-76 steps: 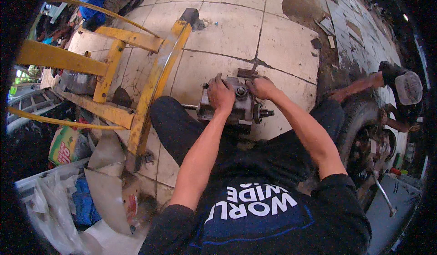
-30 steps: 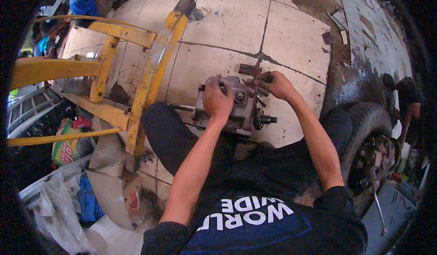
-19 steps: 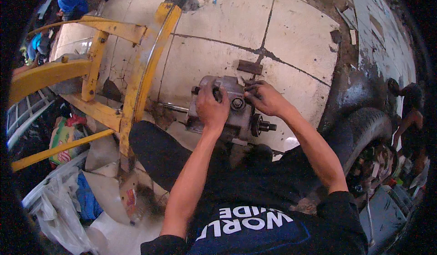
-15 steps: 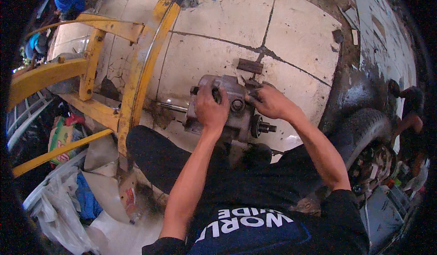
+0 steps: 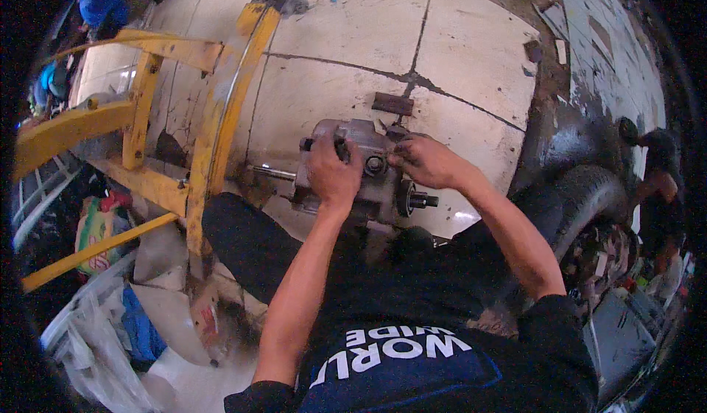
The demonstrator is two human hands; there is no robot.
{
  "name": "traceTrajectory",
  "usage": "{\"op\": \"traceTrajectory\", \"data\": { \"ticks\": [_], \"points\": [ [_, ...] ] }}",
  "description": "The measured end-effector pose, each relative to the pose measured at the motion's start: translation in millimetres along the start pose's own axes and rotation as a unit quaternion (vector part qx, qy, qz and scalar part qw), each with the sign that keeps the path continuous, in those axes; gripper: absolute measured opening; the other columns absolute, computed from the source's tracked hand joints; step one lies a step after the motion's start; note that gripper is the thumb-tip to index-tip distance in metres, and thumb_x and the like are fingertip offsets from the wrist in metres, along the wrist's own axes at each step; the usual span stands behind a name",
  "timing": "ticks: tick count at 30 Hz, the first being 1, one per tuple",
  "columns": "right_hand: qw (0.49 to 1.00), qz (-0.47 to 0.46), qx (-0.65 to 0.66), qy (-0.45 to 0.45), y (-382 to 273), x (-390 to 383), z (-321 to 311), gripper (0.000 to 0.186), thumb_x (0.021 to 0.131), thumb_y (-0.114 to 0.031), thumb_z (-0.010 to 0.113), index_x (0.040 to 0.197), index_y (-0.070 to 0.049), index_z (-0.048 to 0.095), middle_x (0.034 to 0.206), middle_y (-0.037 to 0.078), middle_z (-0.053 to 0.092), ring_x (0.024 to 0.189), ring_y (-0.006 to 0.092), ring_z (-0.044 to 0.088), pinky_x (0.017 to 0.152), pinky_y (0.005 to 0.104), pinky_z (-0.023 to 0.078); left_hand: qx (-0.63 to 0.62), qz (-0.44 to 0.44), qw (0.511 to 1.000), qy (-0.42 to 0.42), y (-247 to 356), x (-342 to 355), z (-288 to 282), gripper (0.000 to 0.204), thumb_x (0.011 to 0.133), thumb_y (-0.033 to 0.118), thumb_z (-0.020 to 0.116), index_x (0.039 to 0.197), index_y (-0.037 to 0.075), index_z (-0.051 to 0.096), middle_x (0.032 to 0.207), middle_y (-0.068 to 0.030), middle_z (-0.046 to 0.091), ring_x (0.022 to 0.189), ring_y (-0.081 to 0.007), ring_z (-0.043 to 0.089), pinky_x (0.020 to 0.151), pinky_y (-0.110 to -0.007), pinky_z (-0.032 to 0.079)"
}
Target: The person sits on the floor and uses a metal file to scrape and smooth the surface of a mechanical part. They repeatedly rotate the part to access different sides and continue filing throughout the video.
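Observation:
A greasy grey metal gearbox lies on the tiled floor in front of my folded legs. A thin bright shaft sticks out of its left side, and a stubby splined shaft from its right. My left hand is curled over the top of the housing, gripping it near an opening. At the housing's upper right corner, my right hand has its fingers pinched together; a small dark piece shows by the fingertips, too hidden to name. A round bolt head sits between my two hands.
A dark rectangular block lies just beyond the gearbox. On the left stands a yellow metal frame, with plastic sheeting and a blue cloth below it. A tyre is at my right, near another person's arm.
The whole view has shifted slightly, so everything appears a little farther left. My left hand stays on the gearbox, and my right fingers keep working at its upper right corner.

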State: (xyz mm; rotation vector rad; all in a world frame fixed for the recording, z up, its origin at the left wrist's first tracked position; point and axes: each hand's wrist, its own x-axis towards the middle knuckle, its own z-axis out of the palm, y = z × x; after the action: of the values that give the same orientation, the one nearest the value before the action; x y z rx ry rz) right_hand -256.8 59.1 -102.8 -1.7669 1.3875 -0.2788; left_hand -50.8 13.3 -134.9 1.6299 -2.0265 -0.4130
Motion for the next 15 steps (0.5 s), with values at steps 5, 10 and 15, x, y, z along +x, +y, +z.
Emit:
{"op": "traceTrajectory", "data": {
  "ticks": [5,10,15],
  "points": [
    [0.990,0.096,0.051,0.089,-1,-4,-49,0.030,0.096,-0.028,0.055,0.105,-0.004,0.070,0.097,0.019,0.069,0.093,0.0385,0.063,0.082,0.0453,0.049,-0.009,-0.015,1.000,-0.009,1,-1,0,0.037,0.087,0.026,0.061,0.114,0.001,0.061,0.104,-0.0209,0.064,0.096,-0.0391,0.061,0.084,-0.048,0.047],
    [0.984,0.074,-0.010,0.160,12,-3,-5,0.030,0.093,-0.029,0.057,0.113,-0.010,0.069,0.115,0.015,0.067,0.109,0.0363,0.060,0.096,0.0440,0.046,0.003,-0.016,1.000,-0.024,6,-1,-3,0.035,0.086,0.022,0.063,0.115,0.003,0.061,0.103,-0.0208,0.065,0.097,-0.0392,0.061,0.084,-0.047,0.048],
    [0.967,-0.010,-0.015,0.255,-7,-20,59,0.041,0.096,-0.041,0.053,0.127,-0.015,0.063,0.136,0.011,0.056,0.133,0.0389,0.041,0.112,0.0537,0.029,-0.041,0.000,0.999,-0.015,3,1,-3,0.036,0.085,0.018,0.064,0.117,0.003,0.059,0.104,-0.0208,0.065,0.096,-0.0395,0.061,0.083,-0.047,0.048]
  ]
}}
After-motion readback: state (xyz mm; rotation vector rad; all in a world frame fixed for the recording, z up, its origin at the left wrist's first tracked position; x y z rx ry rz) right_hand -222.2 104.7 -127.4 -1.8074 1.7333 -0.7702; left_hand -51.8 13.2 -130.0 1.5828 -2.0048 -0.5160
